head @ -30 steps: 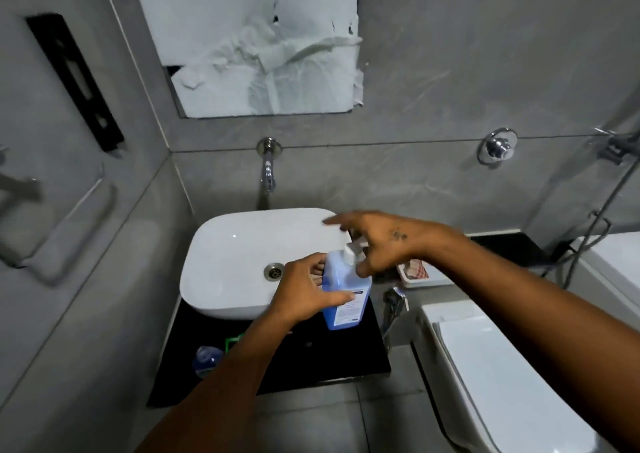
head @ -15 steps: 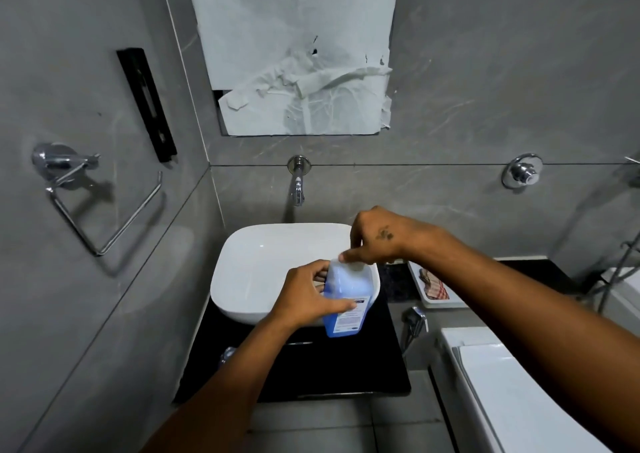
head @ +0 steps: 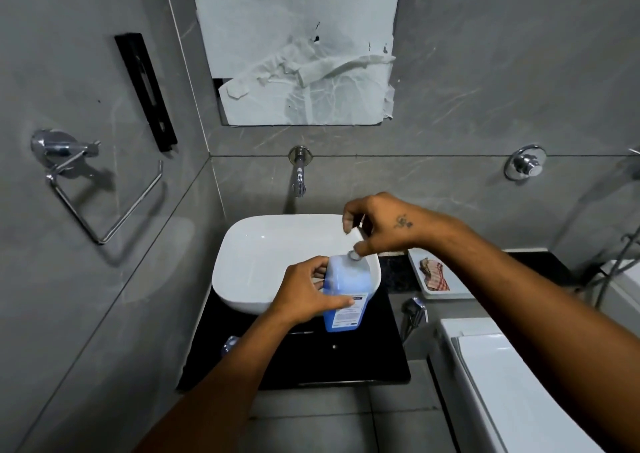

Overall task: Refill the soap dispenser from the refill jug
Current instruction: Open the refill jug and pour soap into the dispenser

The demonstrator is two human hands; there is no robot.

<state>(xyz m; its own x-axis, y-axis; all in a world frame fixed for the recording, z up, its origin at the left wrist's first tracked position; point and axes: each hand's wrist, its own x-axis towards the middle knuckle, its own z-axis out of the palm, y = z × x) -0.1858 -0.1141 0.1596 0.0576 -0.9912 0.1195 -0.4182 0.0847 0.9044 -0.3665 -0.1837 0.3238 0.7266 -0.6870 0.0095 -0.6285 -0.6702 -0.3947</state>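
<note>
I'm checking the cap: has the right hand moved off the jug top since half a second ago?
Yes. The right hand has lifted from the jug top toward the tap, thumb still near the neck.

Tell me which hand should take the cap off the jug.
Right. The right hand is already over the cap, fingers at it, while the left hand grips the jug to steady it.

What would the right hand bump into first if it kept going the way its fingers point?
Probably the open neck of the blue refill jug, just under the right hand. Its fingers curl down and left towards it, with the white basin behind. Depth is hard to judge.
</note>
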